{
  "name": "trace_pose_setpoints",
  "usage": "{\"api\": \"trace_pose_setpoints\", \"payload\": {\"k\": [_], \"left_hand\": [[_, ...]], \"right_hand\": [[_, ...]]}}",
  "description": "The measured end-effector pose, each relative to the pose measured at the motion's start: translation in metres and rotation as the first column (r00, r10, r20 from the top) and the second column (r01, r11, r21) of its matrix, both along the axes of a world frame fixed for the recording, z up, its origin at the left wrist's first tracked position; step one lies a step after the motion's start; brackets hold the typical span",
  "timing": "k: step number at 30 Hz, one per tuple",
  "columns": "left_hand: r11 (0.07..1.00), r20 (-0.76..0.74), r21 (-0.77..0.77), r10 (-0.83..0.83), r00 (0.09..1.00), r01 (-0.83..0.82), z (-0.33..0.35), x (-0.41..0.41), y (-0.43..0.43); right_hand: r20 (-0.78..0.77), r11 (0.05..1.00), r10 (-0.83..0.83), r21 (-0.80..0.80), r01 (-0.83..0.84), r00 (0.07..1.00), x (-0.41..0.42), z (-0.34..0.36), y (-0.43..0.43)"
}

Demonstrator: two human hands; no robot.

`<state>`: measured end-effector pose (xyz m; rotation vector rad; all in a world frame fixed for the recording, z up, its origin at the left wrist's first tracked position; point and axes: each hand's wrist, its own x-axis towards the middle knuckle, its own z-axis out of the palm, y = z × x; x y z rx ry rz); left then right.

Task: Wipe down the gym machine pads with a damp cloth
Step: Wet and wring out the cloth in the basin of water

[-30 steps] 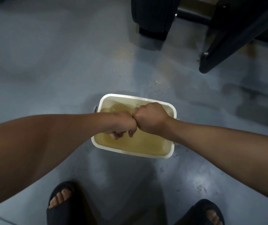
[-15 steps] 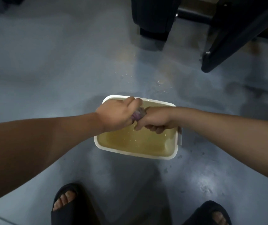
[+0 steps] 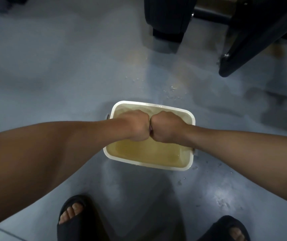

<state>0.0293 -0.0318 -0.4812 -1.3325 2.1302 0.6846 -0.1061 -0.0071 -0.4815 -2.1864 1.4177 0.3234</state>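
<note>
Two fists, my left hand (image 3: 137,127) and right hand (image 3: 165,126), press knuckle to knuckle over the white tub (image 3: 149,164), clenched on the cloth (image 3: 150,127), of which only a purplish sliver shows between them. If I twist too hard, murky water (image 3: 148,152) may spray past the rim onto the already spotted floor (image 3: 69,75) near my sandals (image 3: 73,218). Wring too little, and it will drip on the dark machine pads (image 3: 167,16) at the far side.
</note>
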Motion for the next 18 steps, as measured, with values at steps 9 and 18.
{"api": "trace_pose_setpoints", "payload": {"k": [9, 18], "left_hand": [[0.581, 0.006, 0.637, 0.653, 0.758, -0.506, 0.003, 0.009, 0.008], [0.982, -0.2, 0.096, 0.179, 0.963, -0.163, -0.003, 0.01, 0.011]], "right_hand": [[-0.182, 0.923, 0.275, -0.224, -0.312, 0.944, -0.001, 0.009, -0.002], [-0.124, 0.998, 0.053, 0.02, -0.051, 0.991, -0.001, 0.002, -0.01]]}}
